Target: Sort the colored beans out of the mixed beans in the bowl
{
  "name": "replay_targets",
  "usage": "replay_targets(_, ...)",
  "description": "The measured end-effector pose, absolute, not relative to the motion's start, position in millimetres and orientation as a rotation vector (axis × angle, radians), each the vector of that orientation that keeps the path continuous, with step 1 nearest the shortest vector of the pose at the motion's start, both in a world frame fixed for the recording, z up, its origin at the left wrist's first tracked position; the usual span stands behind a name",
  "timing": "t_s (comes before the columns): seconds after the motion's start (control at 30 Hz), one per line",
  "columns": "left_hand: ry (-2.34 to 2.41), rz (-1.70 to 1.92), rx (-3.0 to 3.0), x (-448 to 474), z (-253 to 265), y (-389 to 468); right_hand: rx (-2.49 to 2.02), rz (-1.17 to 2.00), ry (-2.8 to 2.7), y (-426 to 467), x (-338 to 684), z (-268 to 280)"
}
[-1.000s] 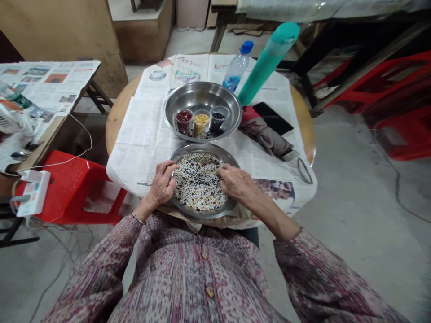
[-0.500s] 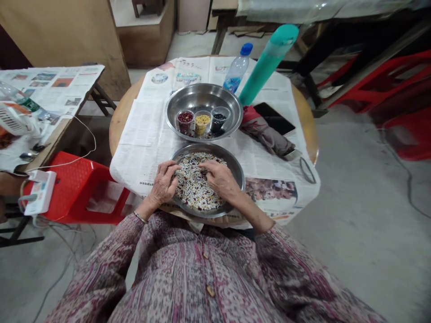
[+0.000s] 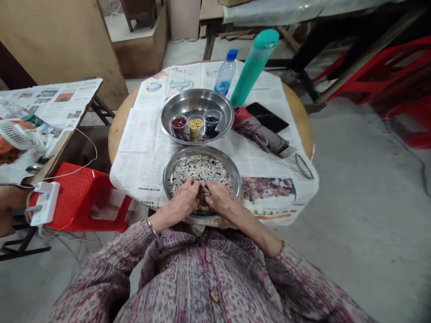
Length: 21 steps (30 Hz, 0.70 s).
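Observation:
My left hand (image 3: 185, 197) and my right hand (image 3: 221, 197) reach into the near steel basin (image 3: 237, 179), side by side in its front half. Their fingers curl down into a mix of white, yellow, dark red and black grains and beans (image 3: 199, 167). The fingertips are partly buried, so whatever they pinch is hidden. Behind this basin, a larger steel bowl (image 3: 164, 123) holds three clear plastic cups: one with dark red beans (image 3: 179, 128), one with yellow grains (image 3: 195, 128), one with black beans (image 3: 211, 125). Some loose beans lie around the cups.
Newspaper (image 3: 134, 148) covers the round table. Behind the bowl stand a blue-capped bottle (image 3: 225, 74) and a tall green container (image 3: 254, 67). A folded umbrella (image 3: 264, 134) and a dark tablet-like slab (image 3: 267, 117) lie to the right. A red stool (image 3: 76, 197) with a power strip (image 3: 46, 204) is at left.
Both hands have drawn toward the near side of the basin, the left one moving rightward from the rim beside the right one. The grains now lie mostly bared at the far side.

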<state>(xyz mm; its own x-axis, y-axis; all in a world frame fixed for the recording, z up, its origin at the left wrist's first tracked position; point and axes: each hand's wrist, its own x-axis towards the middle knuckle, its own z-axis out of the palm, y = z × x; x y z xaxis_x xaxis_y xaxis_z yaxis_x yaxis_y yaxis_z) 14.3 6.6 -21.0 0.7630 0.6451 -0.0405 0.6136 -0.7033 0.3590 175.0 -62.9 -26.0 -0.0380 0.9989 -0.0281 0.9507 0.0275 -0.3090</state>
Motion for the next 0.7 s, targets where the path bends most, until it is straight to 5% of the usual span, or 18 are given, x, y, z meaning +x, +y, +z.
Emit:
replay_targets(0.2,0.987,0.374,2.387,32,-30,51,-2.061,0.548,-1.791,-18,182,-15)
replay_targets(0.4,1.010,0.509,2.523,46,-15,88,-2.017,0.311,-1.765,10,200,-7)
replay_targets(0.7,1.121,0.259,2.582,31,-24,68,-1.985,0.357,-1.947,-4,199,-29)
